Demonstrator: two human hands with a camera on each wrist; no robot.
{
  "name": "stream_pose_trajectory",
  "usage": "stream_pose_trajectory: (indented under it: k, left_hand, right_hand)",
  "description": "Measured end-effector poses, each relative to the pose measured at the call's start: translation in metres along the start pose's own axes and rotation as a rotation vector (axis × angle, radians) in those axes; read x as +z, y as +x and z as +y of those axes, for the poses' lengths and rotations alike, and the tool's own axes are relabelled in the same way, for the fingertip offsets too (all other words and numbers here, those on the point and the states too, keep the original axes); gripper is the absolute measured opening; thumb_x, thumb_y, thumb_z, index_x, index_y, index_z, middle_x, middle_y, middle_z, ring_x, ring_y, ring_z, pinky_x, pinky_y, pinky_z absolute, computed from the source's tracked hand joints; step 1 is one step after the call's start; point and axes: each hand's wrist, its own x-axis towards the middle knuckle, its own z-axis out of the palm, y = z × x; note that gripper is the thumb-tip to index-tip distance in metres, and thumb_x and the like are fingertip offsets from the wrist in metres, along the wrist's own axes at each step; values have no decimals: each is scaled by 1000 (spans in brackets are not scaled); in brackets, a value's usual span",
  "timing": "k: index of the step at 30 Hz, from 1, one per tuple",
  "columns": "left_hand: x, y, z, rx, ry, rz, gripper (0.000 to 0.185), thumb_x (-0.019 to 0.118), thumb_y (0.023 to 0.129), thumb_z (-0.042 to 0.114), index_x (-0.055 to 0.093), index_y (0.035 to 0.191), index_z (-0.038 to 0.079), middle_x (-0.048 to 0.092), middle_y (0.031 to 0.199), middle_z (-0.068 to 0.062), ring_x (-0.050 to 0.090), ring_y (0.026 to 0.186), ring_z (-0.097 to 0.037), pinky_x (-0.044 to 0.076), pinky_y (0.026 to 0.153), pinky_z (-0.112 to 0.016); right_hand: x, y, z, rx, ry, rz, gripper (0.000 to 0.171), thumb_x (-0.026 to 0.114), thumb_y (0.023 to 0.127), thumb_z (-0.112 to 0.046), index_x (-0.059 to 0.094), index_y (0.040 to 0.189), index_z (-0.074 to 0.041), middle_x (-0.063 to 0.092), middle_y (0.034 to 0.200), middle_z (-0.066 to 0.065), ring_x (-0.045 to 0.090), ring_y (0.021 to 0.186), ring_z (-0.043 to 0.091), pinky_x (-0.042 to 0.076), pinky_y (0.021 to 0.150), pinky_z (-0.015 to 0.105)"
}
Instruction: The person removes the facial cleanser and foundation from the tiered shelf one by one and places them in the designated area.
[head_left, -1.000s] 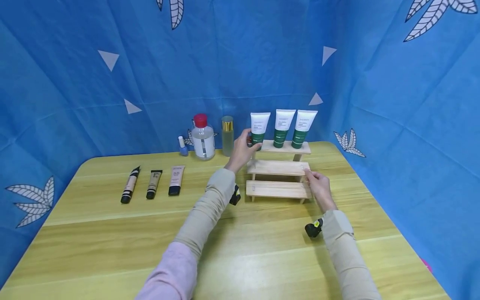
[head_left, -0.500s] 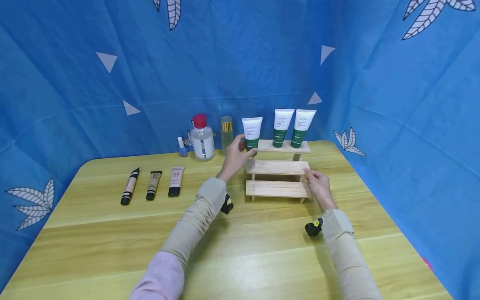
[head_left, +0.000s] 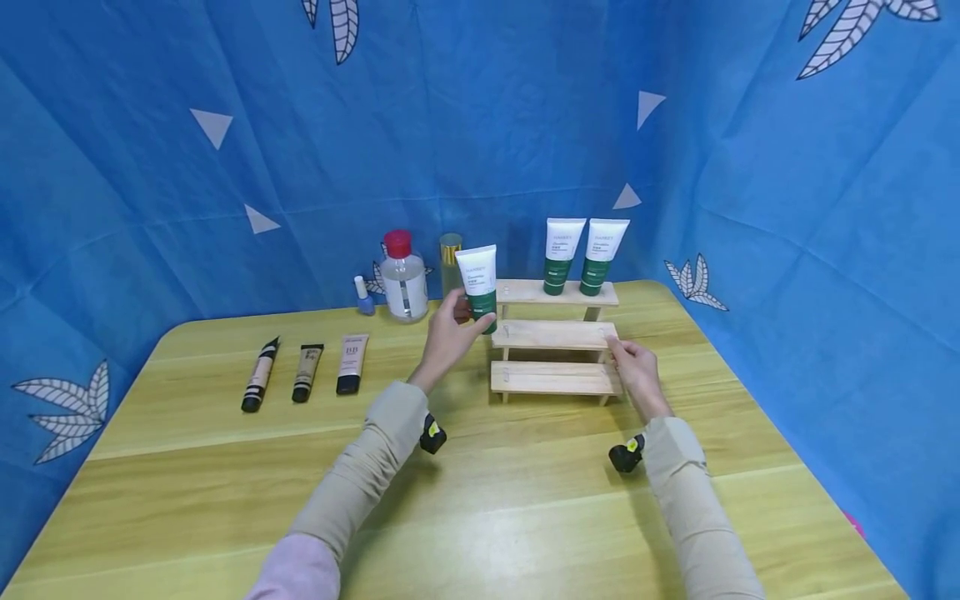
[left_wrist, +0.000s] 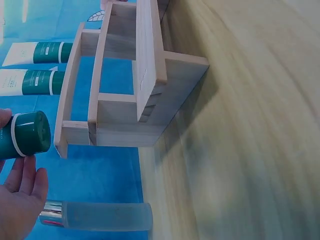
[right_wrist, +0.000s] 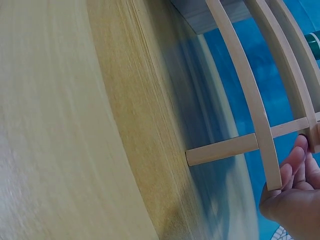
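A white and green squeeze tube [head_left: 478, 279] is pinched upright between the thumb and fingers of my left hand [head_left: 447, 335], off the left side of a three-step wooden rack [head_left: 555, 333]. Its green cap [left_wrist: 36, 132] shows clear of the rack in the left wrist view. Two matching tubes, one on the left [head_left: 562, 254] and one on the right [head_left: 602, 255], stand on the rack's top step. My right hand [head_left: 636, 373] grips the right end of the middle step; in the right wrist view its fingers [right_wrist: 295, 160] curl at the wood.
Behind my left hand stand a gold-capped bottle [head_left: 451, 258], a red-capped clear bottle [head_left: 405, 283] and a small blue nail polish bottle [head_left: 364, 296]. Three small tubes lie on the table's left: a slanted one [head_left: 260, 373], a gold one [head_left: 307, 372] and a pink one [head_left: 352, 364].
My left hand has lifted the leftmost tube off the rack's top step and carried it left and toward me. My right hand stays on the rack.
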Motion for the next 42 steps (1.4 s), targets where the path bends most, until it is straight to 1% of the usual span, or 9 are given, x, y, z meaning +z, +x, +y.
stream_pose_trajectory:
  k: [4,8,11,15,20,25,31,38,42]
  left_hand:
    - [-8,-8,-1,-28,-17,13,50,72,85,28,51,125,8,61,108,-11,58,101,-23,47,94,-35]
    - [-16,-15,-1,-20,-20,20,49,72,85,28,51,124,7,61,107,-13,58,99,-25,49,92,-37]
    - [-22,-21,-1,-33,-7,23,48,71,85,28,52,124,7,62,106,-13,59,99,-25,49,91,-38]
    - [-33,-31,-4,-80,2,34,52,71,85,28,51,128,9,62,107,-13,59,100,-25,48,92,-38]
    - [-49,-45,-7,-134,-21,36,57,71,85,28,47,134,10,61,109,-14,59,100,-26,48,92,-38]
    - [-65,-59,-11,-172,-39,24,57,70,87,29,45,134,9,59,112,-15,59,103,-27,48,93,-39]
    - [-89,-77,-16,-196,9,22,59,70,87,30,44,135,8,58,114,-15,57,105,-27,48,93,-39]
    - [-120,-96,-23,-246,104,11,61,68,88,32,42,137,7,57,116,-16,57,104,-27,49,81,-31]
    - [-141,-103,-22,-278,146,-9,60,66,89,30,41,137,4,53,119,-18,56,106,-29,48,79,-27]
  right_hand:
    - [-1,-1,-1,2,8,-5,49,49,95,-47,58,111,-2,53,88,-3,47,79,9,41,72,21]
    - [-1,0,-1,2,12,-3,49,49,95,-47,58,112,-1,53,89,-3,47,80,9,41,72,22]
    - [-1,0,-1,0,16,-4,51,49,95,-46,58,114,0,54,90,-2,48,81,9,41,73,22]
    - [-1,-3,-1,-13,38,-11,51,51,95,-47,59,112,1,54,90,-1,48,81,10,42,73,23]
    - [-3,-6,-3,-39,70,-16,49,53,93,-49,61,103,-1,54,85,-2,48,78,9,40,70,23]
    - [-1,-4,-3,-8,30,-11,51,50,95,-47,59,111,0,54,91,0,48,82,10,41,72,23]
    - [0,-2,0,6,27,-15,49,50,95,-46,58,110,-1,53,89,-1,47,80,10,41,70,23]
    - [-1,-2,1,-4,20,2,46,51,95,-45,60,107,-1,54,87,-2,47,78,11,41,69,23]
    - [-2,-1,0,-10,15,0,48,50,95,-45,60,109,-1,54,86,-3,48,80,12,41,69,23]
